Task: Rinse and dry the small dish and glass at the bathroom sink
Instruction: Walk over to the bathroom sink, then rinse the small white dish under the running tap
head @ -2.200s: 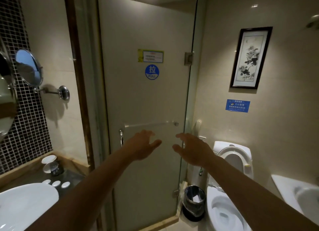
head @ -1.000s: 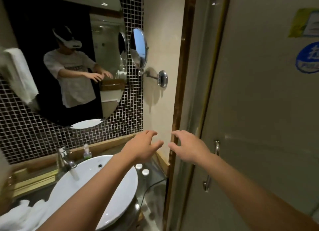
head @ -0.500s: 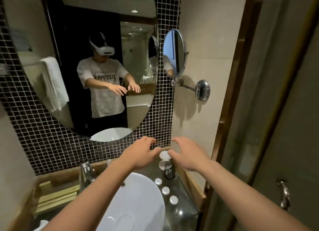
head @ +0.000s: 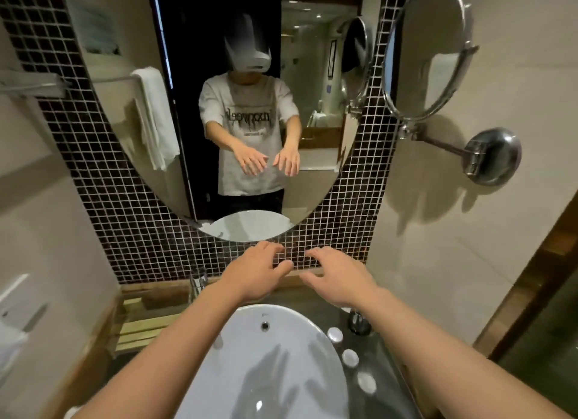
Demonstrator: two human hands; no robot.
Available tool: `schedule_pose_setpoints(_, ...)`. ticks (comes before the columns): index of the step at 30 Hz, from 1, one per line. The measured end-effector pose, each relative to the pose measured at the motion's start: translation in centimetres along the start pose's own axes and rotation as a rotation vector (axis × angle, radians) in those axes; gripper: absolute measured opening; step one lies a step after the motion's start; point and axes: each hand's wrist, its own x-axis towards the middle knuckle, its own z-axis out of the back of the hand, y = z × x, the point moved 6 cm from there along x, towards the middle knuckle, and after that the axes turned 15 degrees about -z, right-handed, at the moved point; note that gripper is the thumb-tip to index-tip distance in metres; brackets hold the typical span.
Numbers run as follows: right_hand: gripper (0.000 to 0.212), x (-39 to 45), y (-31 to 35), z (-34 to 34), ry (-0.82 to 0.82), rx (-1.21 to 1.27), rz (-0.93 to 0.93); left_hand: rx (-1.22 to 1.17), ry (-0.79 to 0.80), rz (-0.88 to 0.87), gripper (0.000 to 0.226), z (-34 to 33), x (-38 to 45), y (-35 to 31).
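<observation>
My left hand (head: 255,274) and my right hand (head: 339,279) reach out side by side above the back of the white oval basin (head: 281,356), palms down, fingers spread, holding nothing. A dark glass (head: 359,323) stands on the counter right of the basin, partly hidden under my right forearm. The small dish is hidden behind that arm. The chrome tap (head: 198,282) stands at the basin's back left, just left of my left hand.
Three small white-capped bottles (head: 349,357) line the dark counter along the basin's right side. A wooden tray (head: 140,321) lies on the left. An oval wall mirror (head: 237,105) reflects a person and a hanging white towel. A round swing mirror (head: 428,49) juts from the right wall.
The view has swung left from the shower door to the sink and tilted down. Both empty hands have stayed outstretched and now hang over the basin.
</observation>
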Motion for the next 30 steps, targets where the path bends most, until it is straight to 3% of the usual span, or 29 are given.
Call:
schedule_pose_setpoints(10, 0.034, 5.6, 2.9, -14.0, 0.247, -0.075, 0.023, -0.056, 0.093, 0.124, 0.046, -7.2, -1.3, 11.8)
schedule_pose_setpoints(21, 0.034, 6.4, 1.5, -30.9, 0.522, -0.155, 0.081, -0.225, 0.238, 0.343, 0.042, -21.6, -7.5, 18.6)
schedule_pose_setpoints(30, 0.030, 4.0, -0.3, -41.3, 0.643, -0.259, 0.162, -0.298, 0.467, 0.499, 0.035, -32.9, -13.9, 20.9)
